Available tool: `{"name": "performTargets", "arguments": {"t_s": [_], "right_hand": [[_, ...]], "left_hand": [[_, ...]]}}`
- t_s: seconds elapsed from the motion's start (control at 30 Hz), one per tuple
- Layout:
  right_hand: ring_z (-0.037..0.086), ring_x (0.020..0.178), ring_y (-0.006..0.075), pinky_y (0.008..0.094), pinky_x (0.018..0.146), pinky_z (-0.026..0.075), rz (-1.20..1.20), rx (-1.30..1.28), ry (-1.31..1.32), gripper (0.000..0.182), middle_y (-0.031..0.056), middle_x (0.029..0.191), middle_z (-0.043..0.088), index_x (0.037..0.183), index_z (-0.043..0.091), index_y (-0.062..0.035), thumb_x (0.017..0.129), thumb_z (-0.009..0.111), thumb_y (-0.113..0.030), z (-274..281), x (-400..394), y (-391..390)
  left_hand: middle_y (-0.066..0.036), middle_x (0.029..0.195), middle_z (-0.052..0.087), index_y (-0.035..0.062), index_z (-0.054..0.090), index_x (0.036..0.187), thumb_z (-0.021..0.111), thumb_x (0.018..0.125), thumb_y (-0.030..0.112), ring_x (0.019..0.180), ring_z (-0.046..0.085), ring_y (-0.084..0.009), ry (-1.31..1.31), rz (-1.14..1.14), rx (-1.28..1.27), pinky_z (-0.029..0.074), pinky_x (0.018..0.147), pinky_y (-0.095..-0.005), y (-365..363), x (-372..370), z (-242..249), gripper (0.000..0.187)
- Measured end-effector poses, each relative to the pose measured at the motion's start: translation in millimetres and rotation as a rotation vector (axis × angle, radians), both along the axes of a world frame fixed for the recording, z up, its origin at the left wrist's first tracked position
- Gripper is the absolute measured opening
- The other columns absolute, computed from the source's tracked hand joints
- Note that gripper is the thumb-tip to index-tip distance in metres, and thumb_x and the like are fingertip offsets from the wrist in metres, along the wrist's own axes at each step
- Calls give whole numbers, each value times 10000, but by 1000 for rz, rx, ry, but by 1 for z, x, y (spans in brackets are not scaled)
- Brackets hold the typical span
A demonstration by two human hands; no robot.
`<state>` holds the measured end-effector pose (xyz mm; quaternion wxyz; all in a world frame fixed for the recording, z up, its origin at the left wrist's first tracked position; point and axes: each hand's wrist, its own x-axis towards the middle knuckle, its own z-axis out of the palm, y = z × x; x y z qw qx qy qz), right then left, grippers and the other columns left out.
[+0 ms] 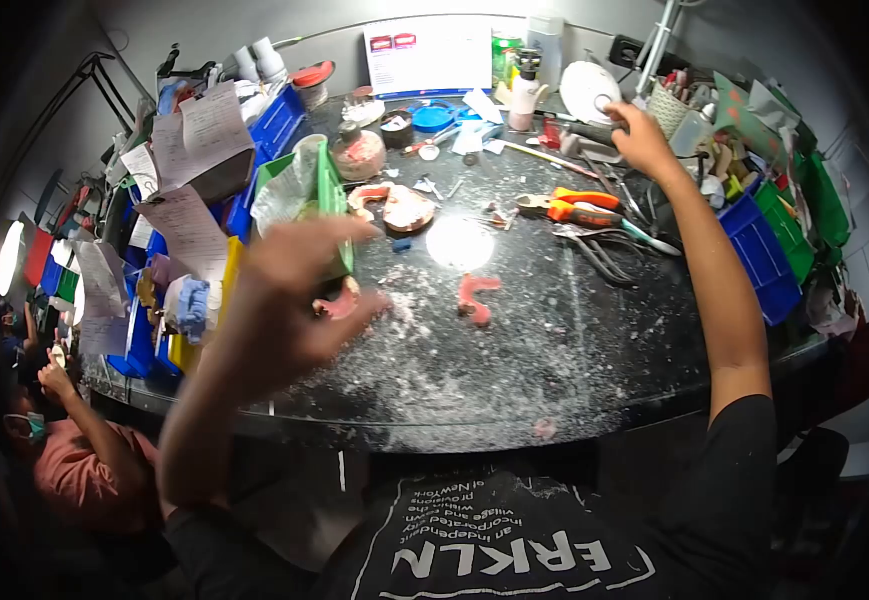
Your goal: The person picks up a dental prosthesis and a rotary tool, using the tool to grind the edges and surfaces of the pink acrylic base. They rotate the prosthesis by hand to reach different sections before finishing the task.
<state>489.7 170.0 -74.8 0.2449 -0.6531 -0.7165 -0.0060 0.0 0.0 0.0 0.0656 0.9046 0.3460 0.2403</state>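
Observation:
My left hand [299, 285] hangs over the left of the dark worktop, blurred, thumb and fingers apart in a C shape. In the gap between them shows a pink, curved denture-like piece [339, 300], partly hidden by the hand. My right hand [639, 142] reaches to the back right, index finger stretched out at the knob of a white rounded device [589, 92]. Below its fingers lies a grey and black handpiece-like tool [594, 142]. A second pink curved piece [476, 298] rests mid-table amid white dust.
Orange-handled pliers [579, 205] and other metal tools lie at the right. A pink and cream dental model [406, 210] sits behind my left hand. Green [339, 185] and blue bins [754, 255] flank the worktop. Another person [94, 470] works at far left.

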Motion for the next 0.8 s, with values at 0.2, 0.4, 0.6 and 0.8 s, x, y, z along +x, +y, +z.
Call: {"name": "performTargets", "arguments": {"t_s": [0.2, 0.4, 0.6, 0.8], "right_hand": [[506, 1265, 300, 471, 1078, 334, 38, 28, -236, 490, 132, 1312, 585, 1333, 576, -151, 848, 630, -200, -38, 8, -11], [611, 1012, 401, 454, 876, 508, 215, 354, -126, 352, 197, 1095, 595, 1262, 582, -90, 912, 611, -112, -54, 16, 22], [658, 915, 324, 392, 815, 506, 201, 620, -85, 315, 167, 975, 650, 1275, 590, -64, 989, 568, -195, 35, -38, -52], [600, 590, 219, 378, 552, 454, 345, 241, 187, 99, 125, 693, 601, 950, 630, -5, 914, 634, -97, 57, -111, -146]], "left_hand": [[-211, 1204, 567, -48, 522, 1274, 822, 709, 497, 1132, 568, -371, 130, 3, -213, 451, 966, -431, 9, 95, -88, 840], [-176, 1130, 578, -22, 572, 1219, 858, 692, 393, 1079, 579, -340, 61, 49, -332, 458, 944, -411, 15, 100, -106, 728], [-109, 965, 624, 9, 613, 1146, 854, 701, 288, 827, 626, -233, -170, -74, -323, 512, 762, -353, 34, 95, -104, 578], [-27, 939, 646, -1, 568, 1309, 874, 703, 102, 819, 604, -69, -566, -106, -483, 488, 691, -218, 28, 109, -80, 687]]}}
